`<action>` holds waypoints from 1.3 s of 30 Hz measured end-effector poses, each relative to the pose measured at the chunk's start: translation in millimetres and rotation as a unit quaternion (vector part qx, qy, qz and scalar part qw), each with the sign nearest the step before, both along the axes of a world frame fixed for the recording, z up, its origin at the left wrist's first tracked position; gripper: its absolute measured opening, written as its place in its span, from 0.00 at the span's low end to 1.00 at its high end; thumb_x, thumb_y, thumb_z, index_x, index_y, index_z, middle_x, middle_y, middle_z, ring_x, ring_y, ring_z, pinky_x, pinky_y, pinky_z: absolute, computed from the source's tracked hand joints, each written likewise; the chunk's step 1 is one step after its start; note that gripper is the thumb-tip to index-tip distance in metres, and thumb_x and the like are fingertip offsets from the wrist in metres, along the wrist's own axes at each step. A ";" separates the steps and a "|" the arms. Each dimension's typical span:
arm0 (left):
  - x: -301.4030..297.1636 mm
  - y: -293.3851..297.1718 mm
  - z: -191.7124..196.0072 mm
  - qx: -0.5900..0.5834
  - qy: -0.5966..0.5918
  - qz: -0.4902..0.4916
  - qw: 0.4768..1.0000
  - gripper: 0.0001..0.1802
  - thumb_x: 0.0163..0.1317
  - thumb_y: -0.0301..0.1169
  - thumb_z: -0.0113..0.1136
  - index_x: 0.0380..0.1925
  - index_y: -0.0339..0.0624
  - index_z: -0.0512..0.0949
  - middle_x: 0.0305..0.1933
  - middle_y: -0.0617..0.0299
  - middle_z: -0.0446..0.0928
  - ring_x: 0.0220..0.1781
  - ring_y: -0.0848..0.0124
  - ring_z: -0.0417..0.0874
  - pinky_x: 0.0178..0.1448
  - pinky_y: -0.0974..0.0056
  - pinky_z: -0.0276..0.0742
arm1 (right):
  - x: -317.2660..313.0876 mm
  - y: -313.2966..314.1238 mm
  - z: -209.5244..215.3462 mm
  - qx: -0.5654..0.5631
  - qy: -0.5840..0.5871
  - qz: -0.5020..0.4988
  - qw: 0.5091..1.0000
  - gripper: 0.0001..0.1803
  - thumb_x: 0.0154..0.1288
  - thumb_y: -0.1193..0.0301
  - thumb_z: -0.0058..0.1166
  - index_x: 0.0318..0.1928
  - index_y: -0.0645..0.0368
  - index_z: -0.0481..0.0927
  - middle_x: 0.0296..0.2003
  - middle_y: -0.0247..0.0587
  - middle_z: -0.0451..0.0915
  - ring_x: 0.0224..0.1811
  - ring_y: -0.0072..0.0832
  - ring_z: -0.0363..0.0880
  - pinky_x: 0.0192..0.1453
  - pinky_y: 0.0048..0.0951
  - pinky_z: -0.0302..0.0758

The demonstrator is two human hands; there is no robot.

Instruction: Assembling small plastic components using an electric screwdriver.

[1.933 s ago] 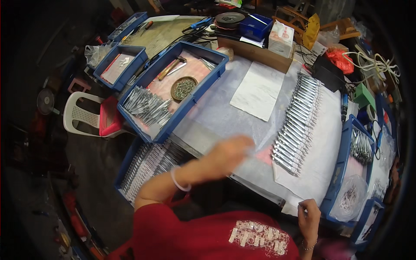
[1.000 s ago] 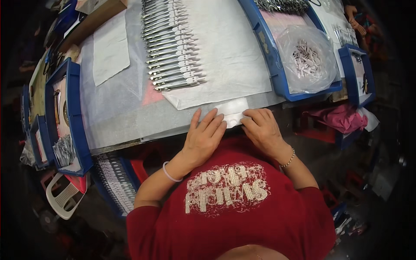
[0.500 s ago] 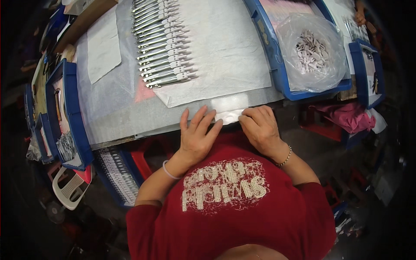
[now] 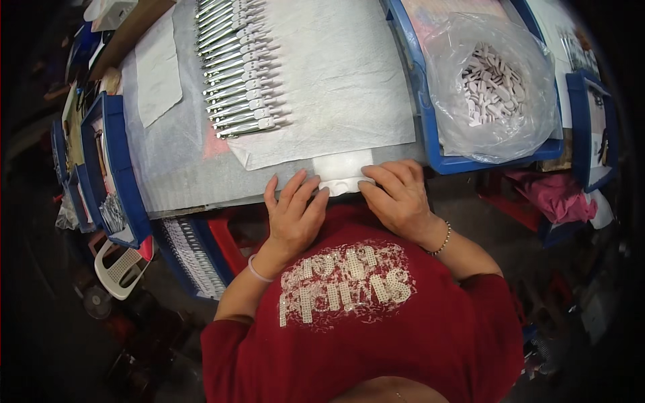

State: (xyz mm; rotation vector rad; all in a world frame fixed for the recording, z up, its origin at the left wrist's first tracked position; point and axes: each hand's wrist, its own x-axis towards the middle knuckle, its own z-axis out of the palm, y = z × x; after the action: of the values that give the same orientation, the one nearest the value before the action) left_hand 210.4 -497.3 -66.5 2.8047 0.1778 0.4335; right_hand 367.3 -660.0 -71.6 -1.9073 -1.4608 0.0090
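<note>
Both hands (image 4: pixel 349 201) flank the small white packet (image 4: pixel 342 176) between their fingertips

clip row (image 4: pixel 232 67): top cut off | small white packet (image 4: pixel 342 176): near edge under hands

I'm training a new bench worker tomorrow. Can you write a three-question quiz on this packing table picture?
1. True or false: both hands touch the small clear packet at the table's near edge.
2. What fills the clear plastic bag in the blue bin?
A. small white pieces
B. red cloth
C. coiled wire
3. The row of metal clips lies on which side of the left hand: farther from or nearer to the person?

Key: 1 true; 2 A; 3 farther.
</note>
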 end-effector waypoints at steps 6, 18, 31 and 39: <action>4.1 -3.9 6.1 -0.007 0.011 0.020 1.000 0.17 0.46 0.25 0.67 0.39 0.45 0.78 0.47 0.58 0.77 0.56 0.58 0.76 0.63 0.44 0.58 | 12.4 1.6 -4.3 -0.015 0.022 0.054 0.998 0.11 0.48 0.75 0.62 0.36 0.59 0.79 0.43 0.39 0.77 0.45 0.35 0.74 0.52 0.40 0.67; 2.3 7.8 23.1 -0.068 -0.091 0.069 0.991 0.18 0.49 0.21 0.62 0.43 0.40 0.77 0.51 0.52 0.75 0.56 0.53 0.75 0.63 0.44 0.64 | 98.9 -26.7 143.6 -0.104 0.392 0.118 0.906 0.13 0.55 0.79 0.58 0.43 0.64 0.77 0.40 0.46 0.78 0.41 0.37 0.79 0.45 0.30 0.75; -30.1 76.4 9.8 -0.130 -0.245 0.292 0.915 0.21 0.55 0.19 0.48 0.52 0.28 0.67 0.60 0.38 0.65 0.62 0.45 0.67 0.67 0.50 0.59 | 330.6 270.7 177.6 -0.045 0.290 -0.069 0.954 0.24 0.65 0.51 0.53 0.47 0.60 0.76 0.37 0.32 0.77 0.39 0.18 0.75 0.40 0.21 0.72; -44.1 94.2 -32.6 -0.124 -0.286 0.336 0.889 0.27 0.54 0.25 0.42 0.56 0.26 0.60 0.63 0.34 0.59 0.65 0.42 0.61 0.71 0.43 0.51 | 422.4 432.0 53.4 -0.003 0.242 -0.176 0.954 0.31 0.60 0.51 0.59 0.48 0.70 0.77 0.43 0.49 0.80 0.47 0.32 0.76 0.49 0.30 0.71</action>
State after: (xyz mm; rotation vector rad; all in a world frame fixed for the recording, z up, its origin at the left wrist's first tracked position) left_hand 166.4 -403.1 -99.1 2.1691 0.9936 1.2590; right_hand 789.7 -228.0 -18.2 -1.9670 -0.7889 0.2927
